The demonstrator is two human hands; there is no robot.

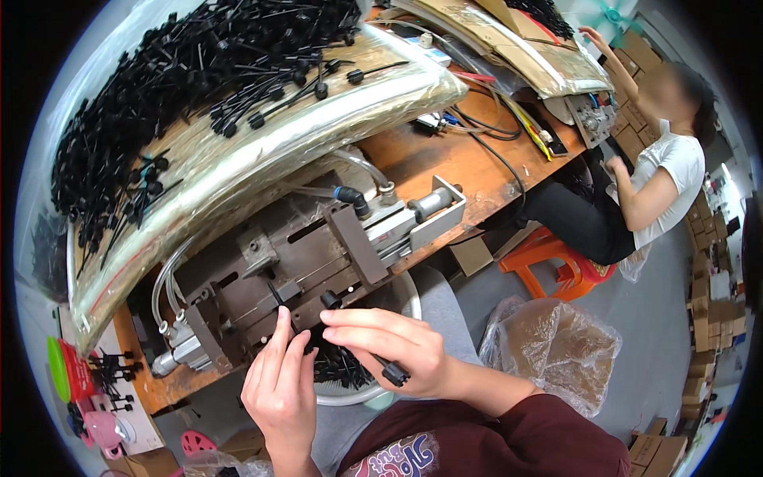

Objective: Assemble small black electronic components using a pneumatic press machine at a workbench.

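My left hand (280, 389) is at the front of a brown metal fixture (302, 246). Its fingers pinch a thin black plastic stem (275, 292) that reaches up to the fixture's small centre block. Just to the right, my right hand (397, 346) is closed on black plastic pieces. A round black head (331, 300) shows beyond its fingertips, and a ribbed black end (394, 374) sticks out below the palm. Whether these two ends belong to one piece is hidden by the fingers. Below both hands, a white tub (350, 397) holds more black stemmed pieces (346, 367).
A large heap of black stemmed pieces (214, 71) lies on a plastic-wrapped cardboard tray (318, 135) behind the fixture. Air cylinders (429, 205) and clear hoses flank the fixture. On the right, a person (660, 175) sits on an orange stool (548, 262) near a clear plastic bag (556, 350).
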